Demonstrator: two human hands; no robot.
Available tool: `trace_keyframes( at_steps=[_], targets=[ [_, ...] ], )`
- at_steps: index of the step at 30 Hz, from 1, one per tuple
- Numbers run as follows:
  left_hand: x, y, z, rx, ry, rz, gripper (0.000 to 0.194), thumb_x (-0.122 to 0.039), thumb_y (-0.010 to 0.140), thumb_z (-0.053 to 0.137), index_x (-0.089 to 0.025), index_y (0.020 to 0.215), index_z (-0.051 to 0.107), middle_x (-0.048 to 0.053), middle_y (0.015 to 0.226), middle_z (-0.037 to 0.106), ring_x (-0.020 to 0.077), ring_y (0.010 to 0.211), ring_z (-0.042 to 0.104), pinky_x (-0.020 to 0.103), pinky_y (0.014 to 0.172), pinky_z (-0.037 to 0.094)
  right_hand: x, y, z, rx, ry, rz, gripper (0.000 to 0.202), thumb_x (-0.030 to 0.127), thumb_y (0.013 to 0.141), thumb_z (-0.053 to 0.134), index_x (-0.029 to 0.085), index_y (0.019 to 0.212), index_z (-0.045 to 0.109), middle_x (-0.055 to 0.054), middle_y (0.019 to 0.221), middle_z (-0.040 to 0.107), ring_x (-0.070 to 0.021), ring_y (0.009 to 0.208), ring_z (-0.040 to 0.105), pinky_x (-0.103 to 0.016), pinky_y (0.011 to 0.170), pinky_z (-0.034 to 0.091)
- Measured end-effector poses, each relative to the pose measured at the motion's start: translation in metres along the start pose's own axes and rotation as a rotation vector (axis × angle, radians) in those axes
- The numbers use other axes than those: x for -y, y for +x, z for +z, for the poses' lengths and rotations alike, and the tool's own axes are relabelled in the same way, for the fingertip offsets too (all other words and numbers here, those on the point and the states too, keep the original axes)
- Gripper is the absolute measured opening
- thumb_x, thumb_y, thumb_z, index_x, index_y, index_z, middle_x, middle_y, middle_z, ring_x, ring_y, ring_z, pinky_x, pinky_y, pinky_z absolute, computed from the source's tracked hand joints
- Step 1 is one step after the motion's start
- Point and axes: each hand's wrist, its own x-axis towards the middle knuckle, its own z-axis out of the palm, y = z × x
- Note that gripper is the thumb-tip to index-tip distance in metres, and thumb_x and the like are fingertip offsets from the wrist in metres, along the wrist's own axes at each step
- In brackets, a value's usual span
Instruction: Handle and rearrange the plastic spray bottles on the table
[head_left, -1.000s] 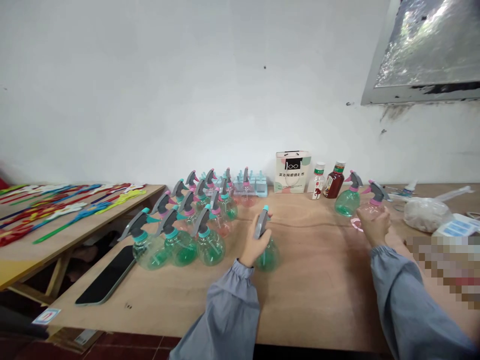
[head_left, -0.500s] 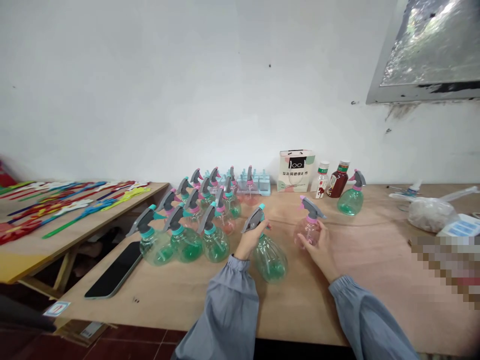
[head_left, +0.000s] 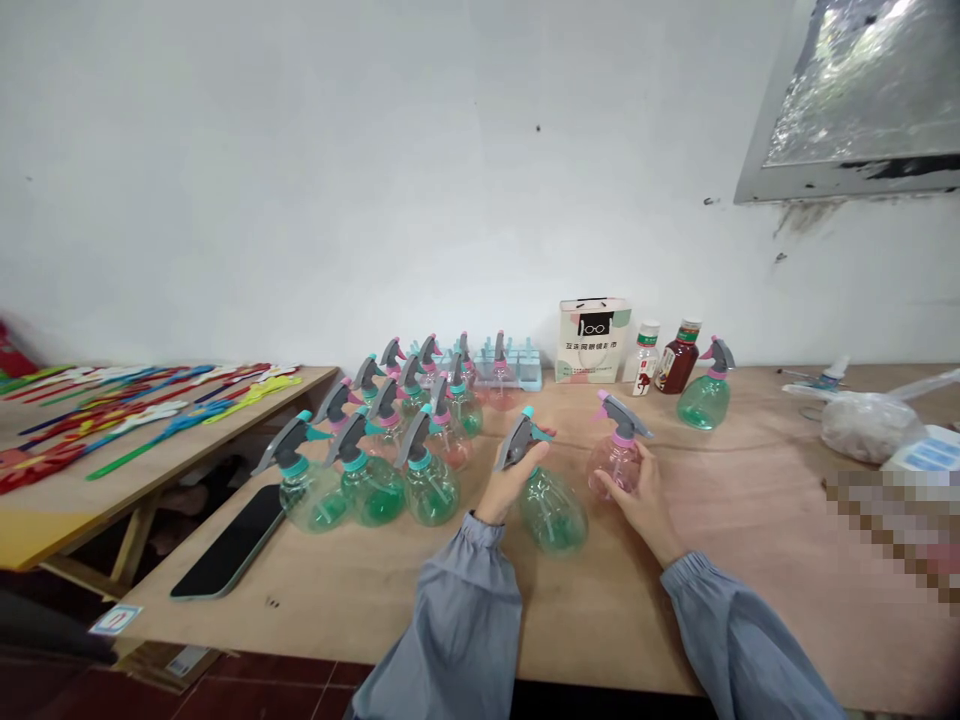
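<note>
My left hand (head_left: 514, 483) is wrapped round the neck of a green spray bottle (head_left: 553, 515) with a grey and teal head; the bottle leans a little. To its right, my right hand (head_left: 641, 500) holds the side of a pink spray bottle (head_left: 613, 460) with a grey and pink head, low over the table or resting on it. Left of my hands stand several more spray bottles in rows, green ones such as the front one (head_left: 432, 490) and pink ones such as the one behind it (head_left: 450, 442).
On the wooden table (head_left: 360, 610) are a phone (head_left: 229, 542), a paper bag (head_left: 592, 345), a white bottle (head_left: 643, 360), a brown bottle (head_left: 677, 360), another green spray bottle (head_left: 703, 402) and a plastic bag (head_left: 870, 428). Colourful flower-shaped pieces (head_left: 150, 420) lie on the left table.
The green spray bottle in my left hand has moved slightly right and up, towards the pink one, and tilts more. My right hand keeps its grip on the pink bottle.
</note>
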Motion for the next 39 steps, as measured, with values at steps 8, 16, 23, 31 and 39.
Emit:
trace_keyframes(
  at_steps=[8,16,23,31,39],
  targets=[
    [0.003,0.000,-0.003,-0.227,0.149,0.043,0.032,-0.053,0.078,0.063,-0.021,0.075,0.068,0.004,0.083,0.071,0.0202,0.089,0.067,0.038,0.098,0.048,-0.002,-0.001,-0.002,0.027,0.018,0.028,0.086,0.072,0.075,0.065,0.017,0.137,0.044,-0.018,0.128,0.057,-0.0331,0.118,0.056,-0.053,0.100,0.046],
    [-0.008,-0.004,-0.002,-0.173,0.212,0.067,0.040,-0.056,0.082,0.057,-0.022,0.061,0.063,0.002,0.069,0.068,0.0187,0.077,0.067,0.036,0.090,0.052,-0.002,-0.001,-0.002,0.031,0.020,0.030,0.087,0.072,0.075,0.066,0.016,0.137,0.044,-0.018,0.126,0.057,-0.0331,0.116,0.057,-0.054,0.099,0.046],
    [-0.018,-0.004,-0.003,0.077,0.141,0.108,0.033,-0.048,0.079,0.067,-0.020,0.097,0.070,0.007,0.102,0.075,0.0217,0.100,0.069,0.038,0.097,0.051,-0.002,-0.001,-0.004,0.037,0.023,0.017,0.086,0.073,0.075,0.064,0.016,0.137,0.044,-0.018,0.127,0.057,-0.0329,0.115,0.057,-0.054,0.098,0.047],
    [-0.010,-0.004,-0.008,-0.050,0.397,0.259,0.029,-0.043,0.084,0.058,-0.020,0.068,0.064,0.003,0.071,0.067,0.0168,0.072,0.065,0.031,0.076,0.052,-0.001,0.000,-0.003,0.011,0.019,0.020,0.086,0.074,0.075,0.064,0.016,0.136,0.045,-0.018,0.124,0.058,-0.0325,0.114,0.058,-0.053,0.098,0.048],
    [0.011,0.001,-0.005,-0.273,0.765,0.354,0.039,-0.040,0.077,0.069,-0.024,0.112,0.064,0.007,0.106,0.072,0.0258,0.102,0.067,0.049,0.113,0.032,0.001,-0.001,-0.006,0.039,0.033,0.048,0.085,0.072,0.076,0.064,0.017,0.138,0.044,-0.017,0.126,0.057,-0.0326,0.114,0.057,-0.053,0.099,0.046]
  ],
)
